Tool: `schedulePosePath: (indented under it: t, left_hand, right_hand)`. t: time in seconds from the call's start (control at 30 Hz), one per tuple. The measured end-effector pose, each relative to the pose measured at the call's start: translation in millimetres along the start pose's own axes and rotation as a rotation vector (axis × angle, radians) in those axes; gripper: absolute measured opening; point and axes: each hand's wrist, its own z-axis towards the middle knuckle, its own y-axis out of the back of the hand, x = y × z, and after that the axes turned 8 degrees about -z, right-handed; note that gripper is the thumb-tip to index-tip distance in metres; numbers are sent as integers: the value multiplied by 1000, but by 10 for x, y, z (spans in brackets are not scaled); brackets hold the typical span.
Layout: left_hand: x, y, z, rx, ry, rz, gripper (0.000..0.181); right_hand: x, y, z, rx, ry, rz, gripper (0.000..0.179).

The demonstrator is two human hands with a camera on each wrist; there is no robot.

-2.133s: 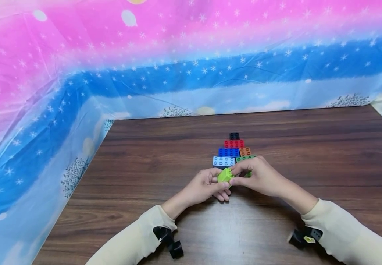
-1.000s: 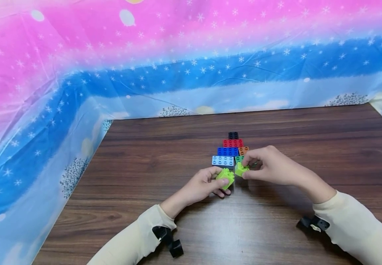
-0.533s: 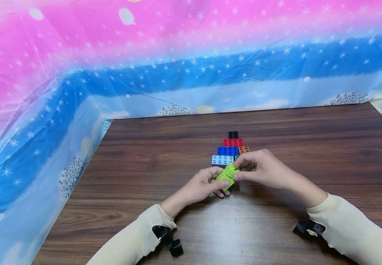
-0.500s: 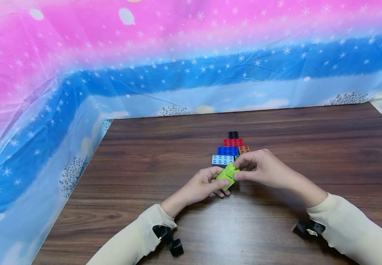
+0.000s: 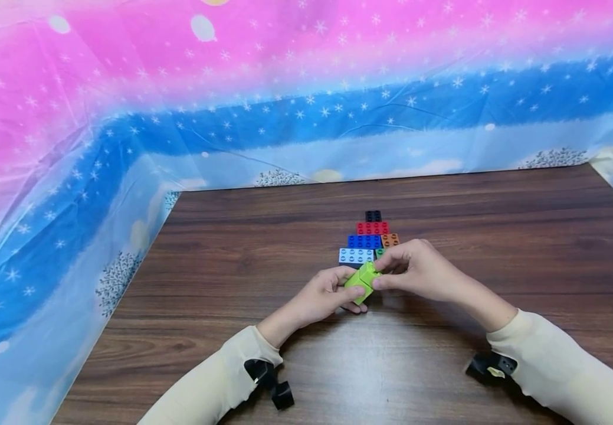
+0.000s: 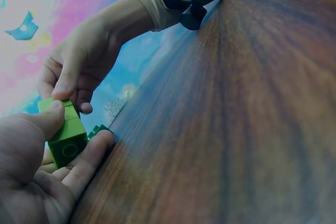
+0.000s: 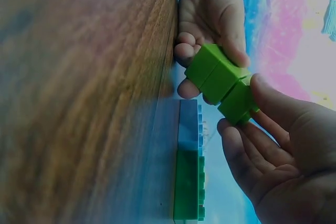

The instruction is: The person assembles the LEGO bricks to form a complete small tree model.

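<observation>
My left hand (image 5: pixel 319 298) holds a block of lime green toy bricks (image 5: pixel 356 291) between thumb and fingers, over the table in front of the laid-out bricks. From the other side my right hand (image 5: pixel 423 271) pinches a smaller lime green brick (image 7: pixel 237 100) with thumb and fingertips. This brick sits against the studded end of the left hand's block, lined up with it, as the right wrist view shows. Just behind the hands lie a light blue brick (image 5: pixel 356 255) and a green brick (image 7: pixel 187 184), the latter partly hidden by the right hand in the head view.
Farther back, rows of bricks narrow away: blue (image 5: pixel 364 241) beside orange (image 5: pixel 390 239), then red (image 5: pixel 372 228), then black (image 5: pixel 373 216). All lie on a brown wooden table (image 5: pixel 232 248) with a patterned cloth (image 5: pixel 285 130) hanging behind it and at its left.
A second ago the right hand held its lime green brick apart, to the right. It has since brought it onto the left hand's block, and the two now line up more closely.
</observation>
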Motion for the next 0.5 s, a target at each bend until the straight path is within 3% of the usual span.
schedulePosePath:
  t: [0.5]
  left_hand:
    - [-24,-26,16,-10,12,9,28]
  right_hand:
    - [2,18,21,34,22,27,7]
